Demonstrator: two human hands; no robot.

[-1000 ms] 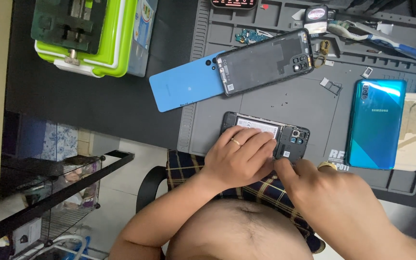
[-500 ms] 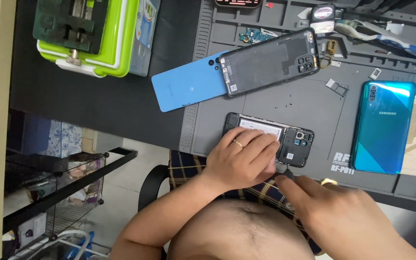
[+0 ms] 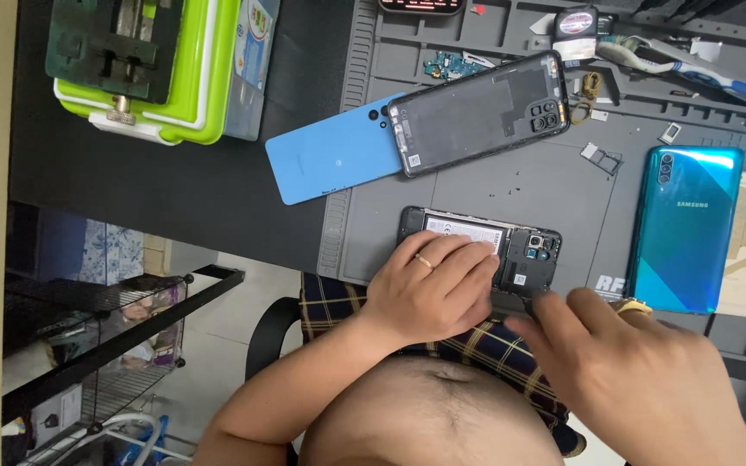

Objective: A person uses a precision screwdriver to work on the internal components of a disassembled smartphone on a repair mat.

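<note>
Grey rubber work mat [image 3: 477, 194] carries the opened black phone with exposed battery [image 3: 485, 250] near our edge. Our left hand [image 3: 433, 289] presses flat on it, gripping nothing; our right hand [image 3: 641, 380] pinches its lower edge with fingertips.

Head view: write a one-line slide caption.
Left hand presses an opened phone on a grey mat; right hand touches its edge.

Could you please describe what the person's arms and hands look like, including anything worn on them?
Both arms are bare, with no sleeves and no gloves. The left hand wears a thin gold-coloured ring on one finger. The right hand shows a gold-coloured band or watch at its far edge, only partly visible. No markings show on either arm.
</note>
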